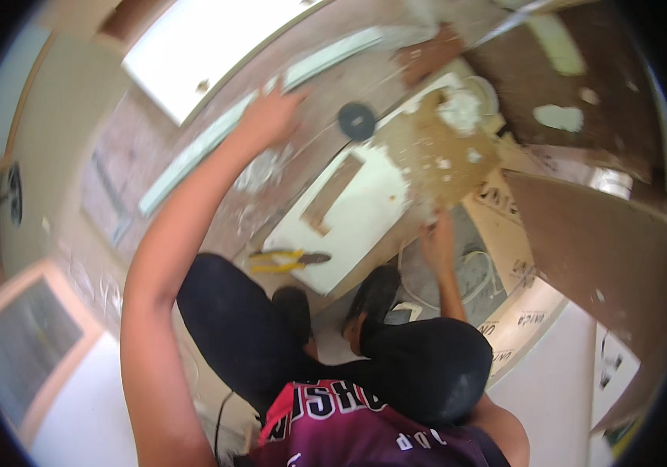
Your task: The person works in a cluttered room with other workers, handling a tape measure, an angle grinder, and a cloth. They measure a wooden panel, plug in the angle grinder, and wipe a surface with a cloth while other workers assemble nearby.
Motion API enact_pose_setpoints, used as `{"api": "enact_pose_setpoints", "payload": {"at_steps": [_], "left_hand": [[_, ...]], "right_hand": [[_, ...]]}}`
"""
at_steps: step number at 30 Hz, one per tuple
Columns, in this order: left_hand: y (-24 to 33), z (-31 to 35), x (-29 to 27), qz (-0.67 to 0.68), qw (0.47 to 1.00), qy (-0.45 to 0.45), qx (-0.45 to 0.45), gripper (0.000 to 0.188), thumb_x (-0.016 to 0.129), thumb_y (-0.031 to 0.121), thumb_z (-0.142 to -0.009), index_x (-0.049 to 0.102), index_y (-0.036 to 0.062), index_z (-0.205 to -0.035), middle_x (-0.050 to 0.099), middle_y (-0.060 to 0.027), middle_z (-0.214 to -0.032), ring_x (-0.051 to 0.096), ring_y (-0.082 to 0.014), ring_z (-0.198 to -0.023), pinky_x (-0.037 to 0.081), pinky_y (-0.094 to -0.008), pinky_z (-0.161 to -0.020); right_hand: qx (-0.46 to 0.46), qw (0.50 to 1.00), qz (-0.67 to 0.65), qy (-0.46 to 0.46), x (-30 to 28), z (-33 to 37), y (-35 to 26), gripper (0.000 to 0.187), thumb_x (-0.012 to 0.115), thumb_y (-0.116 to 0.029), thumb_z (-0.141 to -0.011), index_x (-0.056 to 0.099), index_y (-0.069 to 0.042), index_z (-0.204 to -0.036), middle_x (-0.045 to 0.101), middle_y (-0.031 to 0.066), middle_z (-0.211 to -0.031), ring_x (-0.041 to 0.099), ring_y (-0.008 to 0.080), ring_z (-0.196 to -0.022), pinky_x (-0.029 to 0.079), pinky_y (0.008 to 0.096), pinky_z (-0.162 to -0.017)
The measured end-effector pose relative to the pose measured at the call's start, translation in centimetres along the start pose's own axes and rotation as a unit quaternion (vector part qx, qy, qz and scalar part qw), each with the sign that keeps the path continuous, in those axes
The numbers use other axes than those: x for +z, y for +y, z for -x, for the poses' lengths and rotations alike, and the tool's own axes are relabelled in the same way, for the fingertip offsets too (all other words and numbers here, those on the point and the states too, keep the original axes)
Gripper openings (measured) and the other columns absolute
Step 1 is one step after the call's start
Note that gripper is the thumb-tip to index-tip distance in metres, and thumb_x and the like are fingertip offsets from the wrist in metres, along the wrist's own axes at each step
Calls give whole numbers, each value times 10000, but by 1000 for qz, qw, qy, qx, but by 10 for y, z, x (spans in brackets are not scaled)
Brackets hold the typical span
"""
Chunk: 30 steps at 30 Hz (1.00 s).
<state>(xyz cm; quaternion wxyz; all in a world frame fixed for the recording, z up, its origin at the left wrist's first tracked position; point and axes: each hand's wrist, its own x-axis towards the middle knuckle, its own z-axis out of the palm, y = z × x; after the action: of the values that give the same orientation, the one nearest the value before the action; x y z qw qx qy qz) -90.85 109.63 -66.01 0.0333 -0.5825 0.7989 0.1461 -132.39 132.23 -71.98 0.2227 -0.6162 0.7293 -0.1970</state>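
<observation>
My left hand reaches out far to the left over a long pale strip. Its thumb and a finger are apart, and the hand overlaps the strip; blur hides whether it presses on it. My right hand is low beside a brown board strewn with white bits. Its fingers are closed together, around something too small and blurred to name. Between the hands lies a white panel with a brown L-shaped patch. Yellow-handled pliers rest at its near corner, and a black disc sits beyond it.
A large white panel stands at the far left. Crumpled clear plastic lies near the strip. To the right are a brown sheet, printed wooden boards and a coiled pale cable. A framed panel leans at left.
</observation>
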Motion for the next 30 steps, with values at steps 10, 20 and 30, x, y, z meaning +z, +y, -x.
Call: {"api": "enact_pose_setpoints", "payload": {"at_steps": [10,20,30], "left_hand": [[35,120,-12,283,958,-35,20,401,756,151,-884,713,51,-1269,745,-244,-1018,743,-347,-960,560,-437,-882],[7,97,45,327,944,-7,-32,386,766,49,-805,728,13,-1188,750,-194,-1089,737,-341,-944,582,-423,-845],[57,156,46,349,932,-14,-96,469,745,13,-788,699,47,-1254,689,-232,-1257,717,-363,-1014,580,-442,-847]], "right_hand": [[66,995,-47,66,-88,-8,-19,504,684,-140,-962,540,-85,-1443,723,125,-981,694,223,-761,553,385,-741],[-101,968,-197,119,-224,-86,-216,345,665,-47,-963,645,-22,-1307,708,74,-926,663,127,-772,542,297,-705],[-179,972,-151,-22,-147,-56,-249,296,705,-61,-918,674,-32,-1211,723,112,-906,686,245,-703,544,359,-667]]}}
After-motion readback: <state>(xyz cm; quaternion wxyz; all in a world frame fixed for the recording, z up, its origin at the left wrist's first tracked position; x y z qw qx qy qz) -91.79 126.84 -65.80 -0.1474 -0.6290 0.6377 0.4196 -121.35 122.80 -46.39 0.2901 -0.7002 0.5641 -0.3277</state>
